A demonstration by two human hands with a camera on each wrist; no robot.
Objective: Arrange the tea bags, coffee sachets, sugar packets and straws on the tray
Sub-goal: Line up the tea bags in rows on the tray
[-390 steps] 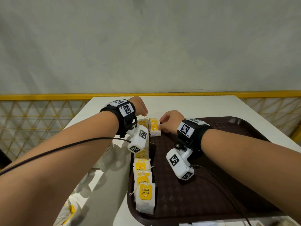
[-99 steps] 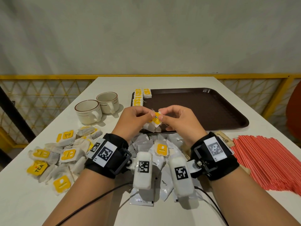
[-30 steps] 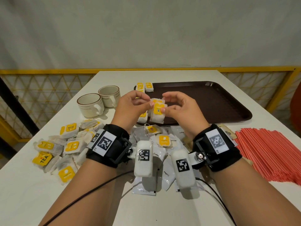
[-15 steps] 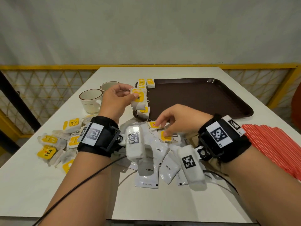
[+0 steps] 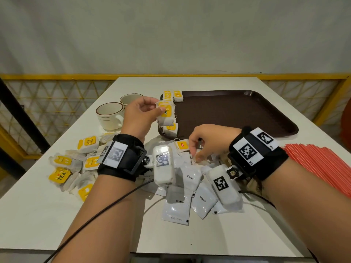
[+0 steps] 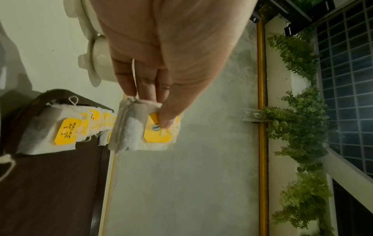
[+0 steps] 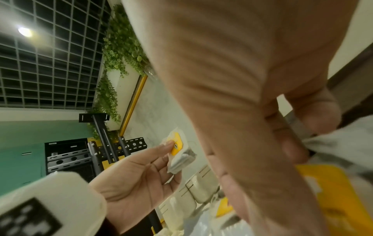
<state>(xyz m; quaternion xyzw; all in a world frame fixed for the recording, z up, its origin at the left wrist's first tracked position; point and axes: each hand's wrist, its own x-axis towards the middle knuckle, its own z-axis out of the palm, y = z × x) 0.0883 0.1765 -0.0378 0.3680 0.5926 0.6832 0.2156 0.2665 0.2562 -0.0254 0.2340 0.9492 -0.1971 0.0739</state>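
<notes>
moved: since half a second back the left hand (image 5: 141,115) has lifted a little higher with its pinched stack of tea bags (image 5: 166,115), and the right hand (image 5: 207,142) has dipped deeper into the pile at the bench centre.
loose tea bags (image 5: 76,164): at 9 o'clock on the bench (image 5: 38,215), well apart from the tray, not yet sorted.
cups (image 5: 111,115): two, at 10 o'clock, just beside the tray's left rim.
left hand state: thumb and fingertips grasp the stack over the tray's near left corner, above the column of tea bags (image 5: 171,95) lying along that rim.
coffee sachets (image 5: 178,204): at 6 o'clock, all off the tray.
right hand state: fingers curled down among sachets and a yellow-tagged bag (image 5: 182,146); whether they grip anything i cannot tell.
tray (image 5: 237,112): at 12 to 1 o'clock, mostly bare, so the task looks early.
straws (image 5: 319,168): at 3 o'clock, cut off by the frame.
hidden: sugar packets not clearly made out; the right wrist view is blocked by the palm.
</notes>
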